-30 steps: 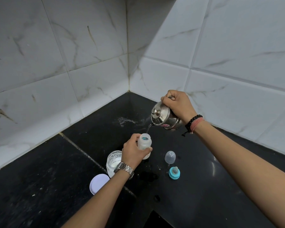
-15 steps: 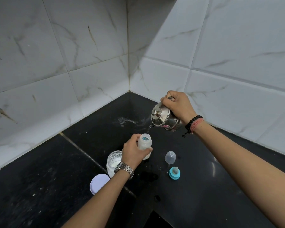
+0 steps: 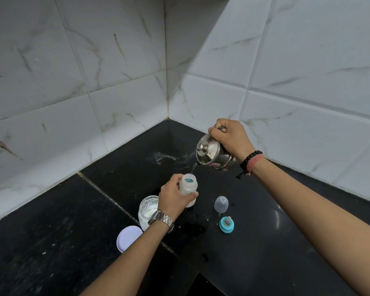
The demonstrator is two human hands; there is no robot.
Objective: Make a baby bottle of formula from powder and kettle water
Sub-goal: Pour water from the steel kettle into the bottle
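Observation:
A small translucent baby bottle stands upright on the black counter, its mouth uncovered. My left hand grips it round the body. My right hand holds the handle of a small steel kettle, tilted left and down above the bottle. A thin stream of water runs from the spout into the bottle's mouth. Beside the bottle stands a glass jar with white powder in it, partly hidden behind my left wrist.
The jar's white lid lies flat near my left forearm. A clear bottle cap and a blue teat ring sit to the right of the bottle. Spilled white powder marks the counter near the tiled corner.
Both hands keep nearly the same place. The kettle stays tilted and the water keeps running into the bottle.

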